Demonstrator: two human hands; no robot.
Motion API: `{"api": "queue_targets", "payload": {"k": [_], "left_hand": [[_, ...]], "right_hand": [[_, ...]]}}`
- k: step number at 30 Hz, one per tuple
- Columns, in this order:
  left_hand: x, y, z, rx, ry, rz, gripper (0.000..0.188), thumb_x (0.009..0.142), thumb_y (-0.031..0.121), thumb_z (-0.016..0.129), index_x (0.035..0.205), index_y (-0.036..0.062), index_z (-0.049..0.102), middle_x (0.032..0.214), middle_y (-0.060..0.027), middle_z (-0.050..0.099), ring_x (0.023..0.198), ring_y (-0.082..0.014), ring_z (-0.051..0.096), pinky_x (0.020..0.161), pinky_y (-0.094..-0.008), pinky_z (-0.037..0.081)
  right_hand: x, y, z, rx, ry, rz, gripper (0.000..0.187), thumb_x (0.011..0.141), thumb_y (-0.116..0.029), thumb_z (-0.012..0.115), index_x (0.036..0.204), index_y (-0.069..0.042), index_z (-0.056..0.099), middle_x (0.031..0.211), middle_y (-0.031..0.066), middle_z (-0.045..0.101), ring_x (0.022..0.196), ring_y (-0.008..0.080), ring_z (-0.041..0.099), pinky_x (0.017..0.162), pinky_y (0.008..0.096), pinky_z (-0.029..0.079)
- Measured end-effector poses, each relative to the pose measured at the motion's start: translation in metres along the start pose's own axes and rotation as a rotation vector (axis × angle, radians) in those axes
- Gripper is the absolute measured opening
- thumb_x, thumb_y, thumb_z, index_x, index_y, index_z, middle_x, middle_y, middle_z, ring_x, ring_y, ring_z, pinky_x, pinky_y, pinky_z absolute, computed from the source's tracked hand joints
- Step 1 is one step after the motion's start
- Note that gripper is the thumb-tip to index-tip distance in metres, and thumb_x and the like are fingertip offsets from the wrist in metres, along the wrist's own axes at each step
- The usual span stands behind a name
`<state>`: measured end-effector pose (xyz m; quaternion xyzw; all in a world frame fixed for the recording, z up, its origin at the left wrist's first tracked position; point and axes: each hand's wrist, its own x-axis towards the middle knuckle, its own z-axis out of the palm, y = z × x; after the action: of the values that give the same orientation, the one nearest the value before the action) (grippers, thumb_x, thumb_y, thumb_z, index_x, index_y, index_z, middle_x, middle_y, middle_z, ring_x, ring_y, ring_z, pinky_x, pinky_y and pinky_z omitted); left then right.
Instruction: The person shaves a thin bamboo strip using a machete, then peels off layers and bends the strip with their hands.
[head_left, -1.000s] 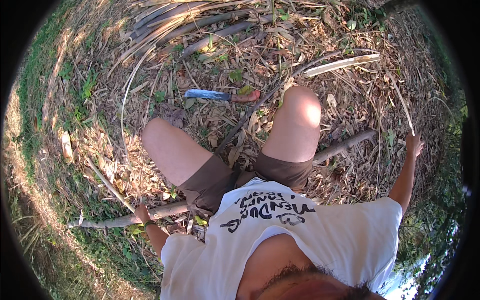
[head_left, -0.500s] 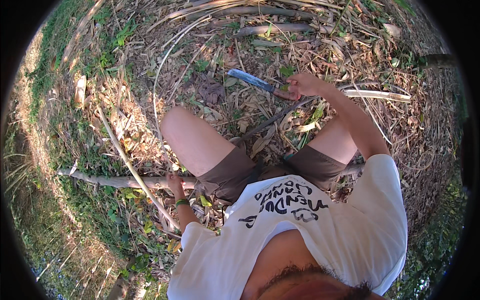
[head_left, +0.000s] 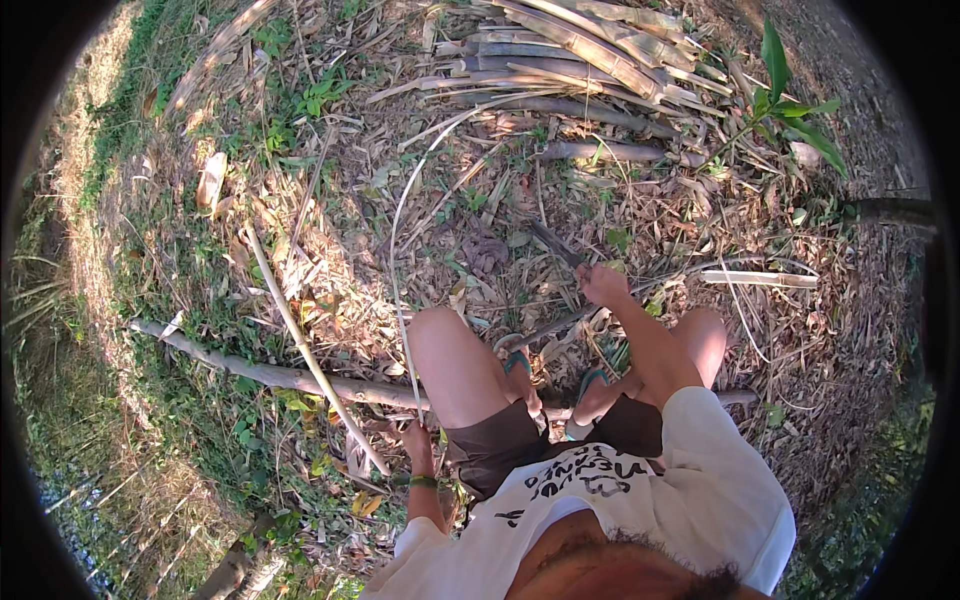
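Note:
My right hand [head_left: 603,286] is closed round the handle of a machete, in front of my right knee. The dark machete blade [head_left: 556,244] points away and to the left, just over the leaf litter. Beside my left thigh, my left hand [head_left: 418,448] is closed on the near end of a long, thin pale strip [head_left: 396,240], seemingly bamboo. From there the strip runs up past my left knee and bends right toward the far pile. A crumpled dark cloth-like thing [head_left: 486,254] lies left of the blade.
A grey log [head_left: 265,370] lies crosswise under my legs. Across it rests a pale pole [head_left: 300,335]. Split bamboo [head_left: 590,50] is piled at the far side, with a leafy green plant [head_left: 785,108] to its right. One split piece [head_left: 758,278] lies at right.
The view has shifted, bringing the bamboo pile and my sandals into sight. My right hand has drawn nearer my legs, and the blade has turned from pointing left to pointing more away.

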<state>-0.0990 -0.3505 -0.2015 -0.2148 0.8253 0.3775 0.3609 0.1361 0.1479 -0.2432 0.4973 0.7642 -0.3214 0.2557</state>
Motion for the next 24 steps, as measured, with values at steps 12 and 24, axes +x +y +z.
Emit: {"api": "queue_targets", "payload": {"k": [12,24], "left_hand": [[-0.253,0.154,-0.205,-0.370,-0.151,-0.337,0.029,0.091,0.026,0.044,0.064,0.0145,0.044,0.050,0.0029,0.038,0.036,-0.0109,0.029,0.033,-0.0269,0.019],[-0.292,0.228,-0.263,0.207,0.279,0.270,0.040,0.092,0.027,0.045,0.067,-0.0033,0.053,0.057,-0.0155,0.049,0.049,-0.0292,0.046,0.051,-0.0467,0.036]], "right_hand": [[-0.232,-0.062,-0.253,-0.025,-0.033,0.250,0.040,0.086,-0.050,0.052,0.120,-0.032,0.065,0.101,0.0192,0.071,0.097,0.0398,0.069,0.086,0.0500,0.054],[-0.419,-0.063,-0.380,-0.058,-0.025,0.384,0.049,0.088,-0.045,0.059,0.121,-0.008,0.063,0.094,0.0176,0.073,0.074,0.0314,0.073,0.067,0.0428,0.060]]}}
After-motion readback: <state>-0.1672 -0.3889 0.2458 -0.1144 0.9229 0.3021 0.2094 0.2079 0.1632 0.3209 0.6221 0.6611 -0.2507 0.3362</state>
